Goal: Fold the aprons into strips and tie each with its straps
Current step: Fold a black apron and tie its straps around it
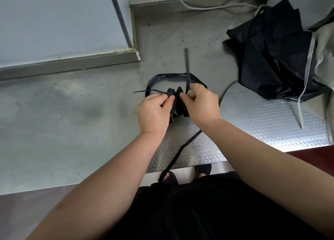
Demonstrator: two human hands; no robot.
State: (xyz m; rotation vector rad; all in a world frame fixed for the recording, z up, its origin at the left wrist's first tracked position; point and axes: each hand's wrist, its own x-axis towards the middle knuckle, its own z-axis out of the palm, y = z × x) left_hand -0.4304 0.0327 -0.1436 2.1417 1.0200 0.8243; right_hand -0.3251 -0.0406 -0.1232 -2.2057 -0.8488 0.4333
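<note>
A black apron folded into a narrow strip (178, 106) lies between my hands on the steel table (72, 113). My left hand (154, 111) pinches one strap end that sticks out to the left. My right hand (200, 104) pinches another strap (187, 64) that rises away from me. A strap loop (169, 75) arcs behind the bundle. One long strap (179, 153) trails toward me over the table's front edge.
A heap of unfolded black aprons (271, 59) and grey aprons (323, 55) sits at the right on a patterned metal sheet (262, 124). A raised ledge (63, 62) and wall lie at the back left. A grey cable (198, 6) runs along the back.
</note>
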